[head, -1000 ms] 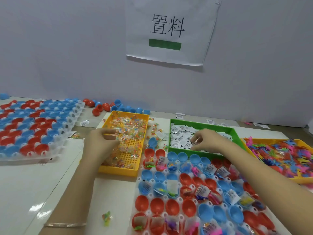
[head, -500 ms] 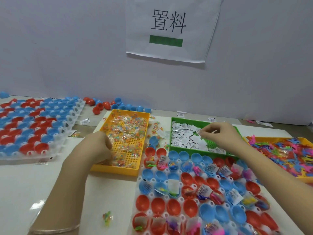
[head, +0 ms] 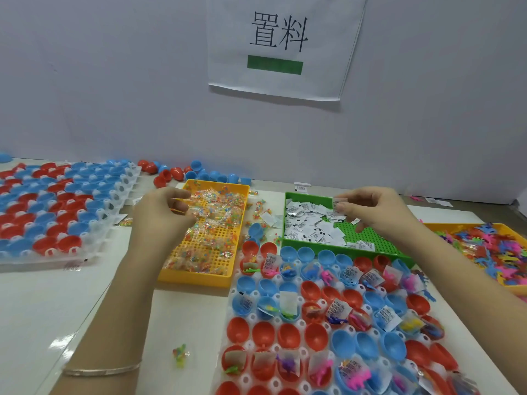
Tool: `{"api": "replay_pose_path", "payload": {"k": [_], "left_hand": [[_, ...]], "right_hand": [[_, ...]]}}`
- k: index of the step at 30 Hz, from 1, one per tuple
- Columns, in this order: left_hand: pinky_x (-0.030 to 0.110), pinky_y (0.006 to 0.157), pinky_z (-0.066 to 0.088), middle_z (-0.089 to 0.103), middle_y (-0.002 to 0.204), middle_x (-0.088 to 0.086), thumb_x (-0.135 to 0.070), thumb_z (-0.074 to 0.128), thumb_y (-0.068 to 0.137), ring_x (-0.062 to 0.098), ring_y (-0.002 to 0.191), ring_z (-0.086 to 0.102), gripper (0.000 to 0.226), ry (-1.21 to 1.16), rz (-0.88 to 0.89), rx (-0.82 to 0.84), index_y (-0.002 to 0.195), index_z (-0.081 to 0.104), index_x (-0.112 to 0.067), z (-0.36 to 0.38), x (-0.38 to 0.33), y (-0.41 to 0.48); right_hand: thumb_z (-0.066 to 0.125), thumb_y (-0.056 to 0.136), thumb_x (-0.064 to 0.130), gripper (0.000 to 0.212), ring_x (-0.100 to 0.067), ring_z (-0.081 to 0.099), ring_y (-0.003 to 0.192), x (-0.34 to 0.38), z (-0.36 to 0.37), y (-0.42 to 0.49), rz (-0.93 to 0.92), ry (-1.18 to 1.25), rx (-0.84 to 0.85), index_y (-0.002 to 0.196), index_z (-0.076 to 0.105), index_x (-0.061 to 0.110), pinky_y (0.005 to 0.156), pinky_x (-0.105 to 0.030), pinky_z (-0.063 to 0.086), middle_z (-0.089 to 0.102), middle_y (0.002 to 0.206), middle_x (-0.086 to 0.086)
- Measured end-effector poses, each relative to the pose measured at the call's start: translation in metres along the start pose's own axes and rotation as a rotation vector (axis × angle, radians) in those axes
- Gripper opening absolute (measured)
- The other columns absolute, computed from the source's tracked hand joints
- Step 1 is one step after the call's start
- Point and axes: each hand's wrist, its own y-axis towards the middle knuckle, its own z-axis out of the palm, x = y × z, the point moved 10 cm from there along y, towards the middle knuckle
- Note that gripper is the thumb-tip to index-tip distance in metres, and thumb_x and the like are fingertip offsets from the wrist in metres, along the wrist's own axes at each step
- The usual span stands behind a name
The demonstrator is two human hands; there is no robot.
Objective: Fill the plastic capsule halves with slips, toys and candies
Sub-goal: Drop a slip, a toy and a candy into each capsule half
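A white holder (head: 252, 318) in front of me carries red and blue capsule halves (head: 288, 336); some hold slips, toys and candies, others are bare. My left hand (head: 161, 216) hovers over the left side of the yellow candy tray (head: 199, 279) and pinches a clear candy packet (head: 185, 201) in its curled fingers. My right hand (head: 373, 213) is raised above the green slip tray (head: 370, 241) and pinches a white printed slip (head: 339, 203) between thumb and fingers. More slips (head: 308, 226) lie heaped in the tray's left half.
An orange tray (head: 456, 225) of coloured plastic toys (head: 496, 252) stands at the right. A second holder of capsule halves (head: 57, 212) lies at the left, with loose halves (head: 176, 173) along the wall. One candy packet (head: 179, 355) lies on the table near my left forearm.
My right hand has lifted off the slip heap with one slip and moved right. My left hand has risen from the candy tray holding a packet.
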Motion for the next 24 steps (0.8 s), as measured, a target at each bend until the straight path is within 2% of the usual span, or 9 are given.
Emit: {"api": "replay_pose_path", "payload": {"k": [3, 5, 8, 11, 14, 16, 20, 24], "left_hand": [[0.017, 0.051, 0.041, 0.063, 0.076, -0.004, -0.007, 0.086, 0.071, 0.007, 0.067, 0.060, 0.033, -0.054, 0.010, -0.016, 0.098, 0.070, -0.017, -0.002, -0.006, -0.004], [0.021, 0.058, 0.049, 0.066, 0.079, -0.003, -0.011, 0.088, 0.068, 0.013, 0.074, 0.066, 0.033, -0.172, 0.001, -0.036, 0.095, 0.069, -0.018, -0.005, -0.011, -0.008], [0.029, 0.072, 0.058, 0.070, 0.088, 0.001, -0.012, 0.088, 0.064, 0.018, 0.084, 0.071, 0.040, -0.492, -0.059, -0.016, 0.098, 0.069, -0.020, -0.004, -0.021, -0.016], [0.022, 0.069, 0.058, 0.068, 0.098, 0.005, -0.013, 0.083, 0.055, 0.018, 0.089, 0.072, 0.052, -0.814, -0.137, 0.096, 0.104, 0.066, -0.018, 0.012, -0.041, -0.028], [0.018, 0.066, 0.057, 0.072, 0.089, 0.003, -0.006, 0.078, 0.052, 0.015, 0.083, 0.074, 0.051, -1.126, -0.239, 0.214, 0.101, 0.066, -0.011, 0.036, -0.066, -0.046], [0.017, 0.064, 0.056, 0.075, 0.077, -0.001, -0.003, 0.077, 0.054, 0.012, 0.078, 0.074, 0.046, -1.237, -0.266, 0.251, 0.099, 0.066, -0.008, 0.047, -0.081, -0.060], [0.017, 0.063, 0.057, 0.075, 0.076, -0.001, -0.007, 0.077, 0.055, 0.012, 0.078, 0.074, 0.043, -1.342, -0.266, 0.281, 0.097, 0.068, -0.008, 0.056, -0.099, -0.080], [0.019, 0.066, 0.057, 0.075, 0.083, 0.005, -0.010, 0.075, 0.062, 0.016, 0.082, 0.074, 0.037, -1.365, -0.240, 0.346, 0.099, 0.068, -0.007, 0.058, -0.110, -0.090]], "right_hand": [[0.078, 0.075, 0.016, 0.014, -0.006, 0.065, 0.059, 0.014, 0.011, -0.006, -0.011, 0.096, 0.023, 0.088, 0.072, 0.019, 0.051, -0.020, 0.052, 0.075, 0.077, 0.002], [0.079, 0.069, 0.018, 0.019, -0.010, 0.066, 0.060, 0.027, 0.018, -0.010, -0.020, 0.169, 0.039, 0.086, 0.071, 0.014, 0.051, -0.021, 0.053, 0.075, 0.076, -0.002], [0.078, 0.060, 0.026, 0.029, -0.013, 0.067, 0.063, 0.047, 0.032, -0.018, -0.016, 0.302, 0.109, 0.084, 0.070, 0.012, 0.050, -0.021, 0.053, 0.074, 0.074, -0.001], [0.079, 0.056, 0.032, 0.028, -0.013, 0.065, 0.070, 0.064, 0.054, -0.028, 0.002, 0.412, 0.237, 0.079, 0.074, 0.016, 0.054, -0.024, 0.054, 0.072, 0.076, 0.000], [0.078, 0.061, 0.030, 0.017, -0.013, 0.064, 0.078, 0.078, 0.080, -0.042, 0.013, 0.473, 0.390, 0.075, 0.077, 0.021, 0.061, -0.028, 0.056, 0.071, 0.083, -0.001], [0.078, 0.062, 0.030, 0.016, -0.012, 0.065, 0.082, 0.082, 0.092, -0.050, 0.034, 0.522, 0.436, 0.076, 0.077, 0.021, 0.063, -0.030, 0.057, 0.071, 0.087, -0.001], [0.077, 0.061, 0.028, 0.019, -0.014, 0.067, 0.077, 0.087, 0.101, -0.057, 0.052, 0.641, 0.396, 0.078, 0.076, 0.018, 0.057, -0.030, 0.056, 0.071, 0.084, -0.003], [0.077, 0.061, 0.024, 0.022, -0.016, 0.067, 0.071, 0.084, 0.089, -0.055, 0.061, 0.700, 0.259, 0.080, 0.073, 0.014, 0.049, -0.027, 0.054, 0.071, 0.082, -0.006]]}}
